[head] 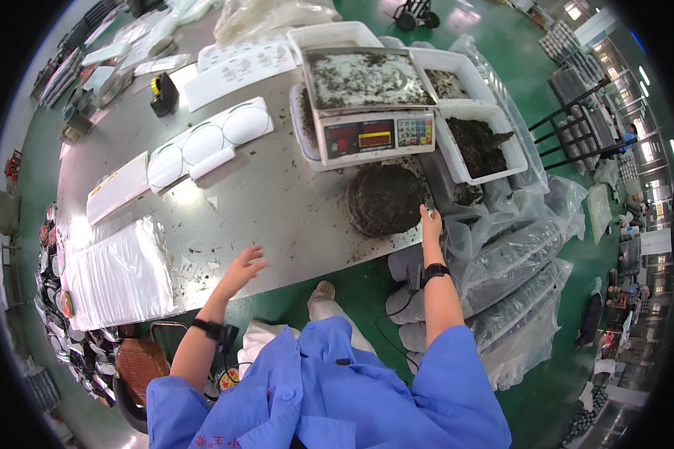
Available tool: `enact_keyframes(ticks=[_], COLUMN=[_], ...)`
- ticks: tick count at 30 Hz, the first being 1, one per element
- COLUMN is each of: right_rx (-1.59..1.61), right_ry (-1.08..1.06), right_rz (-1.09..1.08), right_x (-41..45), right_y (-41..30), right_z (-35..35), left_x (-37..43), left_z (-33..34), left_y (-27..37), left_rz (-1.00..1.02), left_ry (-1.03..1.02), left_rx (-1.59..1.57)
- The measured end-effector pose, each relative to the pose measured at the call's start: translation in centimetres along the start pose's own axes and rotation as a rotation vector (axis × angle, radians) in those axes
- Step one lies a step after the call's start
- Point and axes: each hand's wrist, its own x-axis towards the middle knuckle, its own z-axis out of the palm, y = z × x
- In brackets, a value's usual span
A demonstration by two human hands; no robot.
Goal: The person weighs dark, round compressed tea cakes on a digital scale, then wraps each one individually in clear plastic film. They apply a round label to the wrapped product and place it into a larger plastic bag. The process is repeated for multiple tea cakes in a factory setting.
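My left hand (244, 270) hovers over the near edge of the metal table (292, 224), fingers apart and holding nothing. At the near right edge of a stack of dark round pressed cakes (385, 200) is my right hand (431, 223); whether it touches them or pinches a small thing is unclear. Behind the stack stands a digital scale (379, 134), its pan strewn with dark flakes. A white plastic tub (508, 132) to its right holds dark leafy material (474, 147). Both wrists wear black straps with small devices.
White sheets with printed circles (210, 140), a stack of clear plastic bags (121, 275) and a tape dispenser (164, 95) lie to the left. Plastic-wrapped rolls (511, 264) crowd the right side. A brown-seated chair (140, 365) is at lower left; a black hand truck (573, 132) stands right.
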Motion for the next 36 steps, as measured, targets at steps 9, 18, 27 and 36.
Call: enact_keyframes(ticks=[9, 18, 27, 36], right_rx=[0.544, 0.646, 0.735, -0.271], right_ry=[-0.372, -0.219, -0.216, 0.119], right_rz=[0.286, 0.382, 0.264, -0.746], right_x=[2.9, 0.3, -4.9, -12.2], right_y=[-0.5, -0.3, -3.1, -21.3], right_z=[2.8, 3.9, -6.5, -8.8], left_x=[20.5, 26.1, 22.1, 18.5], left_z=[15.3, 16.2, 14.5, 15.3], left_y=[7.9, 5.6, 10.4, 20.6], left_rz=[-0.33, -0.456, -0.18, -0.238], left_ry=[-0.159, -0.147, -0.504, -0.621], left_rx=[-0.592, -0.619, -0.758, -0.859])
